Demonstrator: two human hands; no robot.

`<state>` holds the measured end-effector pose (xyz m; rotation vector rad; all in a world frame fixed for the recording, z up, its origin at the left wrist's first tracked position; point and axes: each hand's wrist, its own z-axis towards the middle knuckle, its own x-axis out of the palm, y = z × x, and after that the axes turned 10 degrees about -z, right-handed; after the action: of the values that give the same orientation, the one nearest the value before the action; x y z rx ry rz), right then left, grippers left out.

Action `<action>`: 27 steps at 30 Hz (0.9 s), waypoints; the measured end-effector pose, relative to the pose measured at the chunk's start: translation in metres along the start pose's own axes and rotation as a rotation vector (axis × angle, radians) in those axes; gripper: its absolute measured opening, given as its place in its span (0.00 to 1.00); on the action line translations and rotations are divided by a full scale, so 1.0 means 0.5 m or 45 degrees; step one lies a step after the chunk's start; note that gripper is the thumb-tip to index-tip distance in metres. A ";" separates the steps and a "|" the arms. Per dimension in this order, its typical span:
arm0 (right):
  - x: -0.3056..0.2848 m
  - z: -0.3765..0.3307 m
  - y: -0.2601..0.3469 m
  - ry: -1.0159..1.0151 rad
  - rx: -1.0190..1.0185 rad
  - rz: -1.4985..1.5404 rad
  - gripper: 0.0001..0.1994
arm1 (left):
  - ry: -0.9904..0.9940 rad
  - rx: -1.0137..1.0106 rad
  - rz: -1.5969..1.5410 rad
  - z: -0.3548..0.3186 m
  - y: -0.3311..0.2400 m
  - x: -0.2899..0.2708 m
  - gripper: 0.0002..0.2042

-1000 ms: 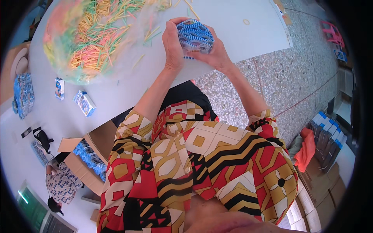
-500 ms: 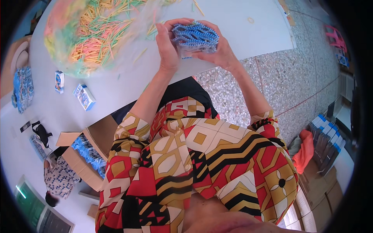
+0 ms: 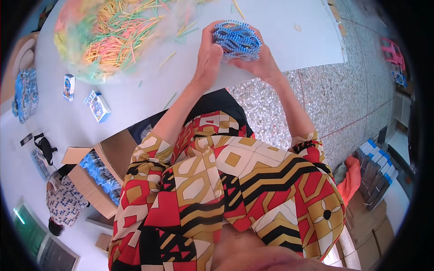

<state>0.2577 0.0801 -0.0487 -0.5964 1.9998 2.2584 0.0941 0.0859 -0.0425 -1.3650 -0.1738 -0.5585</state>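
A bundle of blue-and-clear plastic packets [image 3: 237, 39] with zigzag edges is held upright over the front edge of the white table [image 3: 289, 49]. My left hand [image 3: 210, 61] presses on its left side, thumb bent against the packets. Around the right side and underneath, my right hand [image 3: 262, 63] is wrapped, with its fingers partly hidden behind the bundle. What the packets contain cannot be made out. To the left of my hands, a large clear plastic bag [image 3: 72, 58] lies open, full of thin pink, yellow and green sticks [image 3: 122, 40].
Two small blue-and-white boxes [image 3: 68, 87] [image 3: 97, 106] stand on the table's left part. An open carton [image 3: 101, 178] of blue packets is below the table edge. Flattened grey-blue boxes [image 3: 375, 169] stack at right. Another person [image 3: 65, 203] is at far left.
The bundle has shifted slightly right and its top edges now face me more. My left hand has turned, its thumb moving down against the packets' side.
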 end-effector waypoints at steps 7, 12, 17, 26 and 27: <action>-0.026 0.009 -0.055 0.161 0.080 -0.101 0.42 | 0.302 -0.174 0.654 0.014 -0.017 -0.034 0.47; -0.011 0.028 -0.087 0.091 -0.191 -0.364 0.32 | 0.245 -0.119 0.616 0.049 -0.006 -0.039 0.36; -0.020 0.014 -0.044 0.129 0.349 -0.265 0.19 | 0.046 0.064 0.699 0.039 -0.006 -0.030 0.35; 0.107 0.024 0.147 0.170 -0.038 -0.063 0.20 | -0.284 0.364 0.897 -0.068 -0.156 -0.066 0.34; 0.129 0.032 0.168 0.221 -0.068 -0.059 0.20 | -0.372 0.444 0.908 -0.084 -0.173 -0.076 0.33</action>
<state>0.1690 0.0697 0.0104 -0.8620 1.9811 2.3115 0.0124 0.0478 0.0080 -1.0636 -0.0095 0.2616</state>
